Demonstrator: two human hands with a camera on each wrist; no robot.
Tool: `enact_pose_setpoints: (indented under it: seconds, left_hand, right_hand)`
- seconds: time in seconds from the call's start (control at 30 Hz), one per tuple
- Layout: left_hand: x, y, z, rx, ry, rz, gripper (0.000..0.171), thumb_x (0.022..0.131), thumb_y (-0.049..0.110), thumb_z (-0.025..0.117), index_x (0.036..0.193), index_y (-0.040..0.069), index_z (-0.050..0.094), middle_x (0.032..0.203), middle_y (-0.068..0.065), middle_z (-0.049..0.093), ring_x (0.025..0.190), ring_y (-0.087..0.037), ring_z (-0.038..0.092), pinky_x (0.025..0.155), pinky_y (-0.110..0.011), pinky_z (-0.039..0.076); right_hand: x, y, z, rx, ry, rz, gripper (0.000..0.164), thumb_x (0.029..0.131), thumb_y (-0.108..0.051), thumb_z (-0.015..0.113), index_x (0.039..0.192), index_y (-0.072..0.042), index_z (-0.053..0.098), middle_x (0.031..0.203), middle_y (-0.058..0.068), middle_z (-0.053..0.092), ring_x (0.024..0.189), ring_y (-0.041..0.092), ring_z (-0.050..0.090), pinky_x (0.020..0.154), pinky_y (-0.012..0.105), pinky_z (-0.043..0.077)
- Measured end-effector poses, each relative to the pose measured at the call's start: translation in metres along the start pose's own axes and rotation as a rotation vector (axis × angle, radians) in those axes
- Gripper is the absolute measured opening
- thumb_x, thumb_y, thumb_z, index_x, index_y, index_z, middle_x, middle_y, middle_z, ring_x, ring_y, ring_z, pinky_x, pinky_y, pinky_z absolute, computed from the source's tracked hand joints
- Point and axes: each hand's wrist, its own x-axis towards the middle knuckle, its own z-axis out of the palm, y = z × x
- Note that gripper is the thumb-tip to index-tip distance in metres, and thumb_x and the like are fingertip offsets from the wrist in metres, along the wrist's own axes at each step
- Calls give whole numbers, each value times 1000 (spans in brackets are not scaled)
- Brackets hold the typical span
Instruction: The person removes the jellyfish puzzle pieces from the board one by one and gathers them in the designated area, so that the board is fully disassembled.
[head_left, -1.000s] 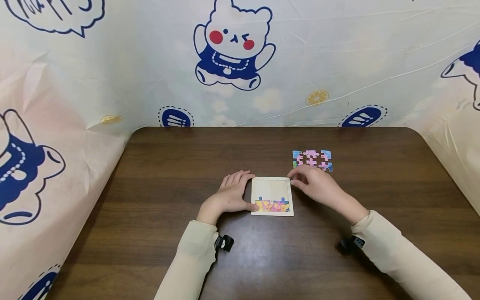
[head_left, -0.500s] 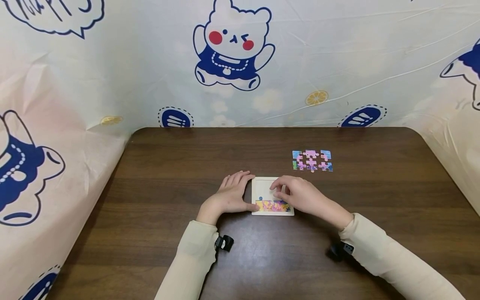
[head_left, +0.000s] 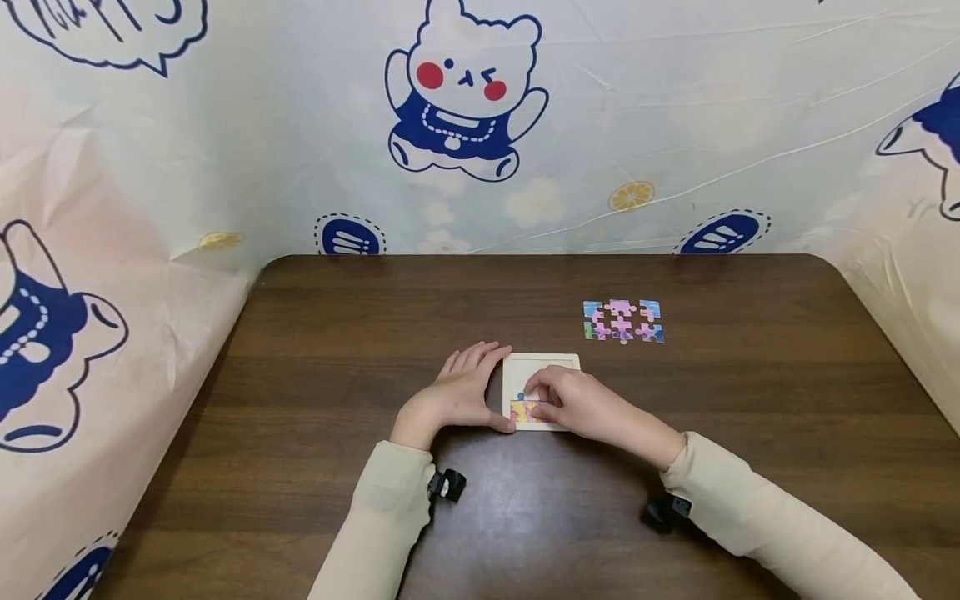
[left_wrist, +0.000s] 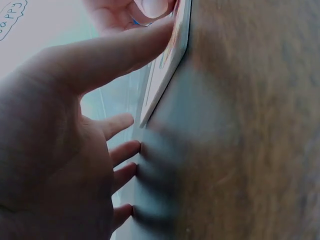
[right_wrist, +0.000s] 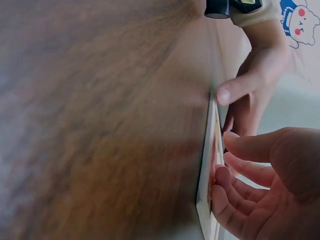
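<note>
A pale, shallow puzzle tray (head_left: 542,358) lies on the brown table, with yellow and pink puzzle pieces (head_left: 522,411) along its near side. My left hand (head_left: 453,400) is spread along the tray's left edge, its thumb at the near corner and its index finger beside the far one. Over the pieces is my right hand (head_left: 588,404), thumb and index finger apart and loosely bent, covering the right part of the row. In the right wrist view, the right fingertips (right_wrist: 221,175) lie right at the tray's surface, and no loose piece shows between them.
Behind the tray and to its right, several loose pink and blue puzzle pieces (head_left: 622,321) lie grouped on the wooden table (head_left: 360,333). A printed cloth (head_left: 300,125) with cartoon bears hangs behind the table and at its sides.
My right hand has moved left and nearer, from the tray's right edge to over the near pieces. The left thumb has slid slightly down to the near corner.
</note>
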Motion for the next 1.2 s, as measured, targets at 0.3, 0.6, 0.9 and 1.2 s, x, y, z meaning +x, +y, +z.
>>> enact_pose_setpoints:
  seconds: [0.3, 0.6, 0.9, 1.2]
  left_hand:
    - [3, -3, 2, 24, -15, -9, 111, 71, 49, 86, 158, 21, 24, 163, -6, 14, 151, -25, 6, 120, -47, 3]
    - [3, -4, 2, 26, -17, -19, 112, 70, 50, 87, 158, 20, 24, 164, -5, 15, 151, -25, 6, 120, -47, 4]
    - [0, -1, 1, 11, -12, -10, 111, 70, 49, 87, 158, 18, 26, 163, -7, 16, 151, -26, 7, 120, -48, 4]
    - [0, 0, 0, 19, -16, -21, 111, 70, 51, 87, 158, 20, 26, 163, -5, 16, 151, -24, 7, 120, -46, 5]
  right_hand:
    - [6, -3, 4, -54, 5, 35, 26, 86, -14, 78, 107, -4, 67, 79, 0, 52, 70, 11, 45, 63, 26, 40]
    - [8, -5, 7, -95, -4, 44, 25, 84, -12, 80, 105, -8, 68, 80, -2, 52, 70, 12, 47, 62, 27, 41]
    - [12, -5, 6, -76, -18, 41, 25, 83, -9, 80, 102, -6, 64, 76, -2, 50, 66, 9, 45, 60, 25, 39]
    - [13, -5, 6, -20, -26, 56, 27, 83, -8, 80, 100, -7, 59, 76, -1, 51, 64, 8, 44, 57, 24, 38]
